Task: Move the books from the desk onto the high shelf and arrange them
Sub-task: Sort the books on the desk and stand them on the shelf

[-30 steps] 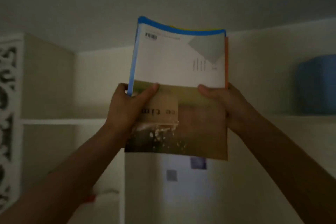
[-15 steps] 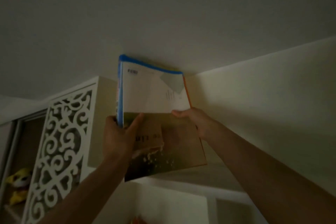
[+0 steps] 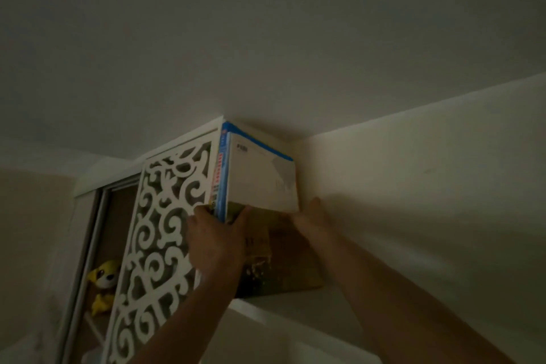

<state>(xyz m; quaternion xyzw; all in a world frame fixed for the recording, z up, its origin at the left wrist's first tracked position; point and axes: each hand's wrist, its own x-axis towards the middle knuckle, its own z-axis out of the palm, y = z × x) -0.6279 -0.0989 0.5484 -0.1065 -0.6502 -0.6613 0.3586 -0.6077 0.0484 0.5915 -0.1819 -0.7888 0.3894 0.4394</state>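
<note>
The person is setting the stack of books (image 3: 260,186) upright on the high shelf (image 3: 266,309), beside the fretwork panel (image 3: 165,230). The left hand (image 3: 217,242) grips the stack's near edge; the right hand (image 3: 310,219) lies flat against its cover. Next, probably: push it fully in, then release.

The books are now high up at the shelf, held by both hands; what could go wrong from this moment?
1. The books reach almost to the ceiling, so their top may catch and jam.
2. The left hand grips only the lower corner and the right hand holds the other side; the thin stack could slip or fan apart.
3. They press near the patterned white panel, which may be scraped.
</note>
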